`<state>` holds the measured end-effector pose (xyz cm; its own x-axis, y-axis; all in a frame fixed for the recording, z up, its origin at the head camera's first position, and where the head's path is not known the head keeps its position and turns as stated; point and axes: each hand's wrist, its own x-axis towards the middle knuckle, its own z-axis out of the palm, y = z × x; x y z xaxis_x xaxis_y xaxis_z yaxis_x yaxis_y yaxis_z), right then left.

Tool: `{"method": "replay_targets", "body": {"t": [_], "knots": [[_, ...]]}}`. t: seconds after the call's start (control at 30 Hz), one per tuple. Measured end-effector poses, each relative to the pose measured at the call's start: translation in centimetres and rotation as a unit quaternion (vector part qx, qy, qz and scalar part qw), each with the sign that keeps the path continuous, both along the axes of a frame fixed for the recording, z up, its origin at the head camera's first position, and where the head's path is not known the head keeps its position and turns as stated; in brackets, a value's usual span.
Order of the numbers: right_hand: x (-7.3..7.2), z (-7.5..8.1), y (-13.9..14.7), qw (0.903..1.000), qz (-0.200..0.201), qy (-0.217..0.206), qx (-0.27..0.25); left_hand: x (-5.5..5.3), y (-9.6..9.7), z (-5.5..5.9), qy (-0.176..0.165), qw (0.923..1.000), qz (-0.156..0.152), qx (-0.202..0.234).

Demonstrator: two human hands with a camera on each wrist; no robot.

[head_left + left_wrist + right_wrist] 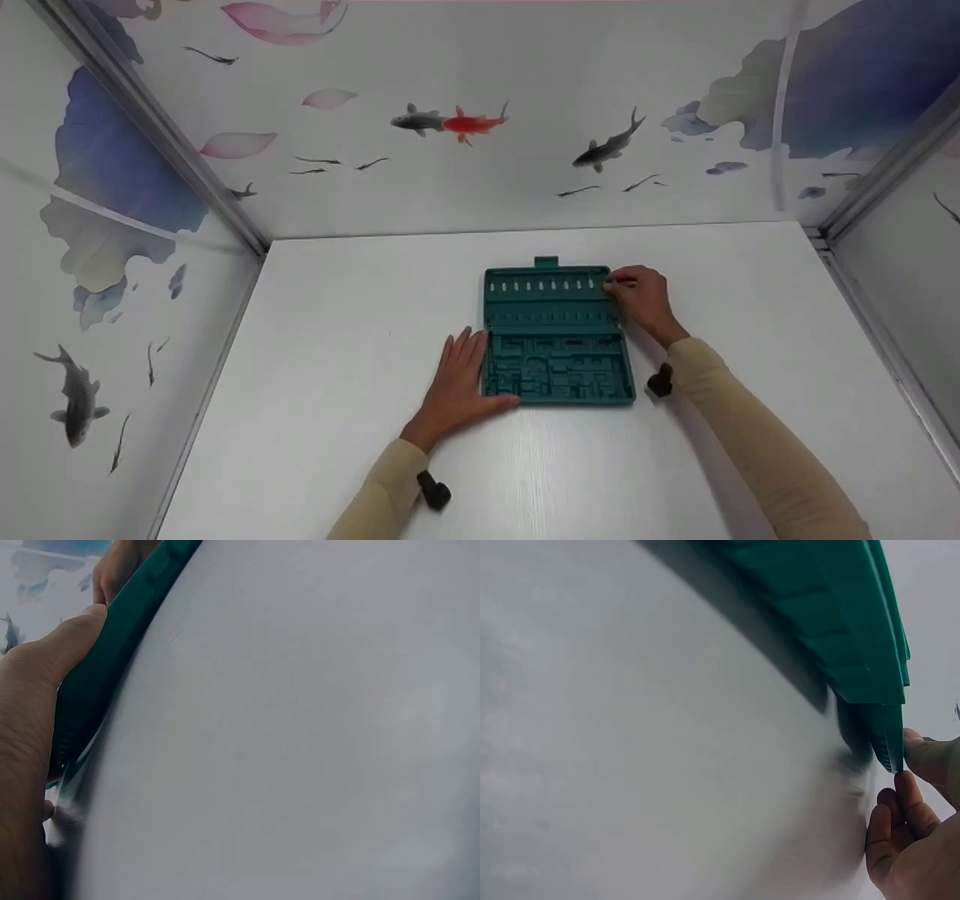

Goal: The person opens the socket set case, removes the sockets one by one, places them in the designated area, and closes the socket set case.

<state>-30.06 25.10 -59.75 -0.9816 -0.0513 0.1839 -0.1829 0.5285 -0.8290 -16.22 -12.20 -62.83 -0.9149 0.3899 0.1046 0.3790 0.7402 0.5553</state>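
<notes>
While the left hand (454, 382) lies, fingers outstretched, against the near-left corner of the open green moulded case (555, 330) on the white table (337, 315), the right hand (643, 296) pinches its far-right rim; this looks like positioning, and the next move probably calls for steady bracing.

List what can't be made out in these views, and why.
White marks in the green case, head view: too small to tell openings from pieces.
Case edge at the right hand, head view: covered by that hand.
Most of the left hand's fingers, left wrist view: hidden behind hand and case.
Right sleeve's upper end, head view: cut off by bottom edge.
</notes>
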Motion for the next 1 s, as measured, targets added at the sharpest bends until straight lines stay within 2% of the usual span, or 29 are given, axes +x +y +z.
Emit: {"method": "replay_targets", "body": {"t": [0.53, 1.0], "knots": [[-0.24, -0.09, 0.15, 1.0000, -0.004, -0.004, 0.005, 0.06, -0.04, 0.03, 0.008, 1.0000, -0.002, -0.004], [-0.27, 0.24, 0.05, 0.9998, -0.004, -0.020, 0.008, 0.12, -0.04, 0.18, 0.001, 1.0000, -0.003, 0.005]]}}
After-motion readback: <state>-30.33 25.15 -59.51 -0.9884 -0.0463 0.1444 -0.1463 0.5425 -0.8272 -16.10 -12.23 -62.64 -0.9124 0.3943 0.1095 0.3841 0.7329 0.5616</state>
